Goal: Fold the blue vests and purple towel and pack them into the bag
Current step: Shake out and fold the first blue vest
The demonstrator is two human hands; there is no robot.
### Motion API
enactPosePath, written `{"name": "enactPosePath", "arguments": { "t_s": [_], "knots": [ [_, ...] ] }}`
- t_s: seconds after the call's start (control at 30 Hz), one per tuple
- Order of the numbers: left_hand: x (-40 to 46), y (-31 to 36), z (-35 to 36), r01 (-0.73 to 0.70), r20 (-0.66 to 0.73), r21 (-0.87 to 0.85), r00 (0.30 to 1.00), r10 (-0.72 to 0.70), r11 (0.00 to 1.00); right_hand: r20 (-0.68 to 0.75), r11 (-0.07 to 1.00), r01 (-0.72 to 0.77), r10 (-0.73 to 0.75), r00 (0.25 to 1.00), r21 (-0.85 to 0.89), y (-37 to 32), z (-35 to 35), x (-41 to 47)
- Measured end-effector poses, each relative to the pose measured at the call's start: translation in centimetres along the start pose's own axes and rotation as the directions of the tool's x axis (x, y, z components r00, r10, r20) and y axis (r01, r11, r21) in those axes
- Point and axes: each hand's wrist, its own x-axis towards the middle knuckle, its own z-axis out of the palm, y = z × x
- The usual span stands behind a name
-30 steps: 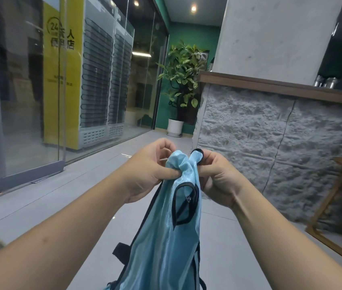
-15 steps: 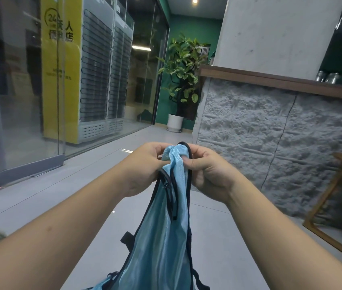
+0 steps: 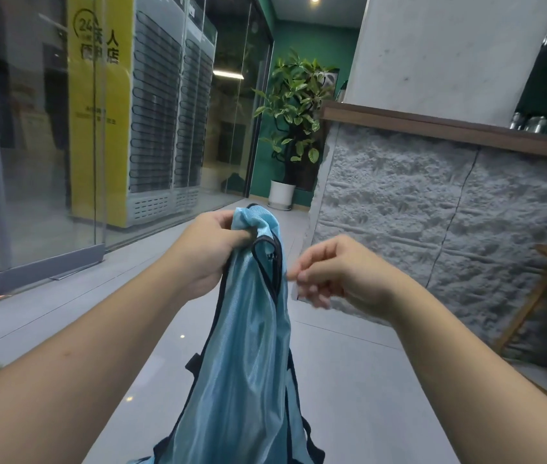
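A light blue mesh vest [image 3: 248, 356] with black trim hangs bunched in front of me, down past the bottom of the view. My left hand [image 3: 211, 249] grips its gathered top. My right hand [image 3: 332, 276] is just to the right of the vest at neck-hole height. Its fingers are curled and blurred, and thumb and forefinger meet at the vest's right edge. Whether they pinch the fabric is unclear. The purple towel and the bag are out of view.
A rough stone counter [image 3: 432, 209] with a wooden top stands close on the right, with a wooden stool [image 3: 540, 289] beside it. A glass wall [image 3: 31, 162] runs along the left. A potted plant [image 3: 293, 128] stands at the far end of the grey tiled floor [image 3: 349, 380].
My right hand has let go of the vest's top and moved right and down to its side edge. My left hand alone now holds the gathered top.
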Motion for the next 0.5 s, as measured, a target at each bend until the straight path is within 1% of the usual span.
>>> {"name": "enactPosePath", "arguments": {
  "t_s": [0.07, 0.1, 0.17, 0.23, 0.27, 0.37, 0.43, 0.5],
  "knots": [
    [0.1, 0.2, -0.1, -0.026, -0.040, 0.006, 0.999, 0.026, 1.000, 0.114, 0.974, -0.044, 0.071, 0.991, -0.223, 0.1, 0.9, 0.0],
    [0.2, 0.4, 0.0, -0.038, -0.066, 0.020, 0.997, 0.040, 0.999, 0.136, 0.950, -0.037, 0.083, 0.987, -0.311, 0.3, 1.6, 0.1],
    [0.3, 0.7, 0.1, -0.060, -0.099, 0.045, 0.993, 0.064, 0.997, 0.126, 0.900, -0.016, 0.078, 0.989, -0.435, 0.7, 3.1, 0.5],
    [0.2, 1.1, 0.3, -0.072, -0.089, 0.039, 0.993, 0.075, 0.997, 0.097, 0.848, -0.019, 0.083, 0.992, -0.530, 1.1, 4.4, 0.9],
    [0.1, 1.3, 0.4, -0.075, -0.073, 0.029, 0.994, 0.077, 0.997, 0.078, 0.818, -0.044, 0.107, 0.991, -0.574, 1.3, 4.9, 1.0],
    [-0.2, 1.6, 0.7, -0.083, -0.048, 0.006, 0.995, 0.083, 0.997, 0.050, 0.662, -0.102, 0.206, 0.977, -0.742, 2.1, 6.5, 1.3],
    [-0.2, 1.6, 0.5, -0.078, -0.056, 0.015, 0.995, 0.079, 0.997, 0.063, 0.573, -0.107, 0.270, 0.961, -0.813, 2.8, 7.1, 1.3],
    [-0.2, 1.6, 0.2, -0.069, -0.070, 0.021, 0.995, 0.070, 0.997, 0.065, 0.531, -0.104, 0.291, 0.954, -0.841, 3.3, 7.1, 1.3]
  ]
}}
